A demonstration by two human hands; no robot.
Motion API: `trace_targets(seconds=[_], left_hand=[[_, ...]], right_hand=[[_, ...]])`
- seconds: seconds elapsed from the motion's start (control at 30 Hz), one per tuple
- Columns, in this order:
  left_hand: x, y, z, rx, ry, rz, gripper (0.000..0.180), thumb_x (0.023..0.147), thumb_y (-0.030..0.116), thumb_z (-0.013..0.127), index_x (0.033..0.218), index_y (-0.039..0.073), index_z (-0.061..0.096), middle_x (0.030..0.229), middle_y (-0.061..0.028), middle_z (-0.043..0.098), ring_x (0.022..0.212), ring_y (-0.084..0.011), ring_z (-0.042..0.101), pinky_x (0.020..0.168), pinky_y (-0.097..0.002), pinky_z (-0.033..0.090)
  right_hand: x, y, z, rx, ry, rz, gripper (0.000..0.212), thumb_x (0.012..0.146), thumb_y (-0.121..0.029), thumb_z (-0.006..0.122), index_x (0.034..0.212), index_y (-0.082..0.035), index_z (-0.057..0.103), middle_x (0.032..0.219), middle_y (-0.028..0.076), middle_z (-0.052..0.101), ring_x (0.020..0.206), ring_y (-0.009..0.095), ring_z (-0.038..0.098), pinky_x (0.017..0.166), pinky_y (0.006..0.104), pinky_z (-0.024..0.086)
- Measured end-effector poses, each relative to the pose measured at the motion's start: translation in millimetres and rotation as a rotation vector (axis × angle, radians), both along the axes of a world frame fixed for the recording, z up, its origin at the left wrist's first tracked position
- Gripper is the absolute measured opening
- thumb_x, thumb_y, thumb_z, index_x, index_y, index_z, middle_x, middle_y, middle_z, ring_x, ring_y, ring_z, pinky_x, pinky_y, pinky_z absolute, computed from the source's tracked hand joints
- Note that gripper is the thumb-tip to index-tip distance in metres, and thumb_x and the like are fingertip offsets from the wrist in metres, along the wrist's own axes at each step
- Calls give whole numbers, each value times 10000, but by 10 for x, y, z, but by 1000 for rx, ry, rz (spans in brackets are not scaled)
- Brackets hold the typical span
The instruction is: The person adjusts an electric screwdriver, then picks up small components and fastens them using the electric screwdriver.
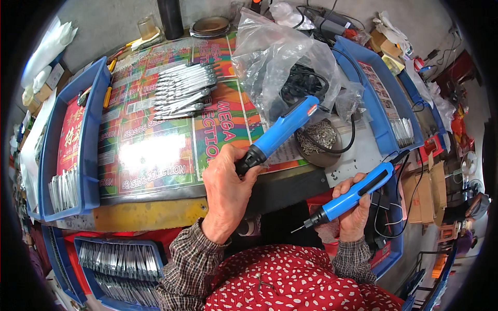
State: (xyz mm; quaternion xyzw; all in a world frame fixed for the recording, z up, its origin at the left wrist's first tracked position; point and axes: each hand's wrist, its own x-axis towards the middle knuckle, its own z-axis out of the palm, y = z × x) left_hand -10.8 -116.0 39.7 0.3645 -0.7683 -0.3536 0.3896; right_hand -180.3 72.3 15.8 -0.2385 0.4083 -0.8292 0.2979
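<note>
Fingers [252,175] of the left hand [226,192] curl around the black nose of a blue electric screwdriver [285,128], whose body slants up and rightward above the bench. Farther right, the right hand [356,216] grasps a second blue screwdriver [359,192], its thin bit pointing down and left, in front of a red spotted apron [280,282].

Across the bench, from the left: a blue tray [92,171] holding silver rods [64,191], a colorful patterned cover [129,129] bearing a pile of similar rods [181,92], a clear plastic bag [259,57], a dish [328,161] of small metal parts [319,137], and another blue tray [374,122]. Behind runs a gray wall [111,23]; at far right sits a cardboard box [425,192].
</note>
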Motion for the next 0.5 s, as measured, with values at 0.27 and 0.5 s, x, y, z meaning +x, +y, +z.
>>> trace_targets(seconds=[0.27, 0.5], left_hand=[[20, -5, 6, 103, 54, -20, 327, 654, 58, 770, 825, 4, 497, 696, -137, 580, 588, -239, 571, 540, -316, 449], [81, -16, -34, 165, 142, -65, 292, 671, 34, 749, 848, 0, 519, 696, -104, 574, 566, -168, 546, 534, -287, 445]], right_hand=[[-41, -72, -48, 25, -6, 5, 506, 708, -332, 757, 1027, -55, 481, 798, 120, 574, 754, 246, 577, 718, 359, 493], [-58, -120, -40, 44, -1, -2, 503, 710, -340, 754, 1019, -54, 479, 793, 118, 571, 747, 243, 574, 710, 356, 493]])
